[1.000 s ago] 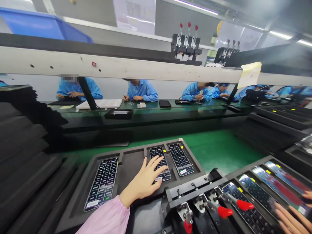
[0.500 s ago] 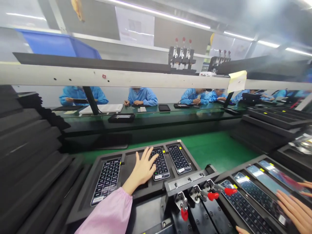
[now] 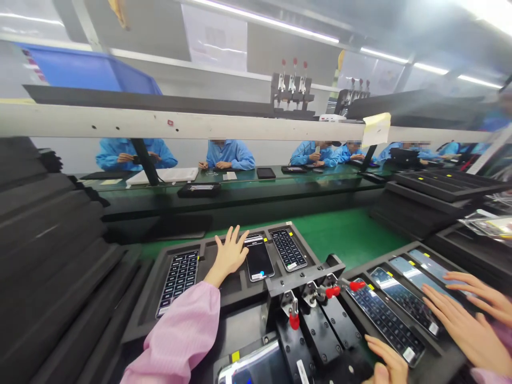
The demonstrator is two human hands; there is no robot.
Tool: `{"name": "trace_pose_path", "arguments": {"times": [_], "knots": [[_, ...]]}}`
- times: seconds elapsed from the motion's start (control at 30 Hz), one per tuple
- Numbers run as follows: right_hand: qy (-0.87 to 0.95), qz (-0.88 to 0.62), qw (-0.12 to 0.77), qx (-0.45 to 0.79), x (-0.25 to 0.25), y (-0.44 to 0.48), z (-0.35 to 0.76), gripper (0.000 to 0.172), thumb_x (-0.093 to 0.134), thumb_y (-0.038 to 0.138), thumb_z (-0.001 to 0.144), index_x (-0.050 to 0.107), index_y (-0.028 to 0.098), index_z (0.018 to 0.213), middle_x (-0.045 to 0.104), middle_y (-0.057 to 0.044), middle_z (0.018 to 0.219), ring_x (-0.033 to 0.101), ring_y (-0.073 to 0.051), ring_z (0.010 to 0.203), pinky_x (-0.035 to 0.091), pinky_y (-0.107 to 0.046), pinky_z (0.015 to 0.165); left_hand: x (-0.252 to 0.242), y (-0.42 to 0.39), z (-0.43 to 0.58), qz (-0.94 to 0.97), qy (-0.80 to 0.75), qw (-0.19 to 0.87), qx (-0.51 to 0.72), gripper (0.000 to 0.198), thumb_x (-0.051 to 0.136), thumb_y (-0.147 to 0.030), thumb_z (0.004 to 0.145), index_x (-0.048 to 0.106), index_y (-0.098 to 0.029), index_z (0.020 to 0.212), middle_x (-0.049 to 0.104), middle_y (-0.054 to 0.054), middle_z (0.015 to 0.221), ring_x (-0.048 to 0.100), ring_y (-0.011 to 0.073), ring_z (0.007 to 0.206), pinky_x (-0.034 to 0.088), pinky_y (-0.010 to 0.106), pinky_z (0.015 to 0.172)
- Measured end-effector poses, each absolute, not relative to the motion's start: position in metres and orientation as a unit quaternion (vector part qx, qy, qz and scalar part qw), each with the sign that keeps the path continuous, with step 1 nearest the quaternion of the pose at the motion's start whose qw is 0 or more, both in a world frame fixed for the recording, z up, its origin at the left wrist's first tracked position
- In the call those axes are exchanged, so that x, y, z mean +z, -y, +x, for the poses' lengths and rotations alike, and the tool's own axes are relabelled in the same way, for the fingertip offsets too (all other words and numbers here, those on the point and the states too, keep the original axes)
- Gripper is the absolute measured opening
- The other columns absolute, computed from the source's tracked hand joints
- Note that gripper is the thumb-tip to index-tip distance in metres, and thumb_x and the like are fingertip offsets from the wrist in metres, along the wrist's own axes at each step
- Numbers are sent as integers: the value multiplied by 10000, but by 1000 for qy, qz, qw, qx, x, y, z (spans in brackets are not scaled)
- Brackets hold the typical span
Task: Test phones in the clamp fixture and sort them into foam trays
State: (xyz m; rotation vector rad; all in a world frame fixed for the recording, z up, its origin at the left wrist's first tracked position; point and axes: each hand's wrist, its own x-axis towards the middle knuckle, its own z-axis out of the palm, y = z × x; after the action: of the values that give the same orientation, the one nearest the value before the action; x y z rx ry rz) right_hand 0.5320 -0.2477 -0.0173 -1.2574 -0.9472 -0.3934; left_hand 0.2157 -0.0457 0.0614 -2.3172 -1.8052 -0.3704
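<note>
The left hand (image 3: 230, 257) lies open, fingers spread, just beside the middle phone (image 3: 258, 257) of three in the left tray (image 3: 208, 246), with green belt (image 3: 340, 240) beyond its far edge. The right hand (image 3: 466, 333), also open, hovers over three more phones (image 3: 400, 304) in the right tray (image 3: 384, 260). A third hand (image 3: 384, 360) at the near edge is probably someone else's.

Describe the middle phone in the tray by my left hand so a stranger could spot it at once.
On the green conveyor, find the black tray just behind the red-handled clamps. It holds three phones side by side; yours is the middle one, right beside the left hand. Its screen is dark, while the left phone and the right phone both show a grid pattern.
</note>
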Motion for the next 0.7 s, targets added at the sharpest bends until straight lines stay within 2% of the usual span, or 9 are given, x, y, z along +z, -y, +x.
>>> {"name": "trace_pose_path", "arguments": {"times": [0.2, 0.4, 0.7], "knots": [[470, -574, 658, -129, -14, 251, 534, 244, 407, 320, 871, 592, 172, 812, 605, -100, 826, 554, -244, 812, 418, -439, 766, 55, 43, 213, -787, 606, 70, -94, 391, 364, -317, 896, 455, -292, 1275, 317, 98, 1448, 187, 324, 1344, 154, 712, 959], [463, -583, 655, -129, -14, 255, 536, 284, 394, 324, 886, 589, 137, 796, 590, -89, 818, 542, -207, 811, 415, -378, 774, 51, 40, 210, -785, 610, 58, -87, 461, 465, -344, 897, 361, -230, 1331, 288, 87, 1451, 231, 322, 1324, 171, 633, 1030], [535, -481, 689, -90, 36, 268, 506, 97, 501, 209, 828, 585, 164, 808, 581, -50, 790, 550, -183, 762, 426, -357, 718, 52, 44, 210, -790, 603, 48, -97, 467, 525, -339, 873, 392, -222, 1305, 314, 87, 1424, 314, 317, 1278, 242, 599, 1020]]}}
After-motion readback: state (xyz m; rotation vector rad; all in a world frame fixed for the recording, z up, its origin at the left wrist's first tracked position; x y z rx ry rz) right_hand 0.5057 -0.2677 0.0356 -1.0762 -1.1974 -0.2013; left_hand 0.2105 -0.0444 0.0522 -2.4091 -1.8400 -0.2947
